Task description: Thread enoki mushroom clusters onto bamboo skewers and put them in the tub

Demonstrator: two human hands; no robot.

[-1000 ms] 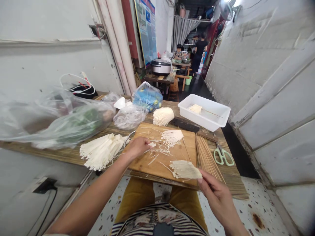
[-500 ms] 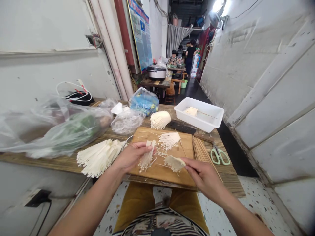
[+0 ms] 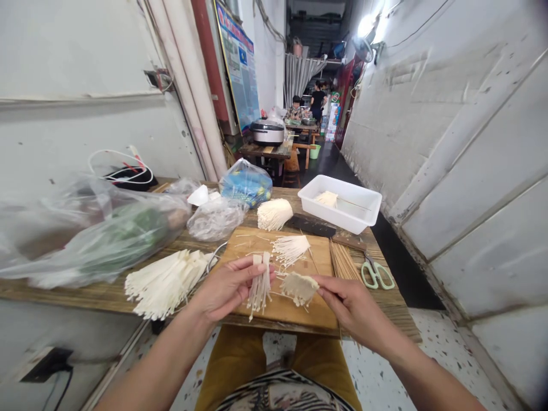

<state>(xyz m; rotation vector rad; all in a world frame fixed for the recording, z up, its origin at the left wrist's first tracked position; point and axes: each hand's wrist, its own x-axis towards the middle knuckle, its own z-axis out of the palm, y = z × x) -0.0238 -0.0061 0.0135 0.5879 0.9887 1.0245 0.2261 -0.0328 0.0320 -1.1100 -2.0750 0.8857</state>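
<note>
White enoki mushrooms are filling both bare hands above a wooden cutting board (image 3: 240, 245). The left hand (image 3: 229, 285) is gripping a small bunch (image 3: 260, 285) near its cut end, thumb in front; the stems are hanging below the grip, caps lowest. The right hand (image 3: 351, 302) is pinching a flat bunch (image 3: 299, 288) at its right edge between thumb and fingers, and most of that bunch is spreading to the left of the fingertips, toward the small bunch but apart from it. Just beyond, a fanned bunch (image 3: 291, 249) is lying on the board, caps pointing left. Bamboo skewers (image 3: 343, 260) are lying along the board's right side, with green-handled scissors (image 3: 377, 275) farther right. Behind the board, a knife (image 3: 312, 225) and a thick bunch (image 3: 274, 214) are resting near a white plastic tub (image 3: 327, 215) that is holding more enoki. Left of the board, a large pile (image 3: 166, 282) is lying on the wooden table (image 3: 398, 319).
</note>
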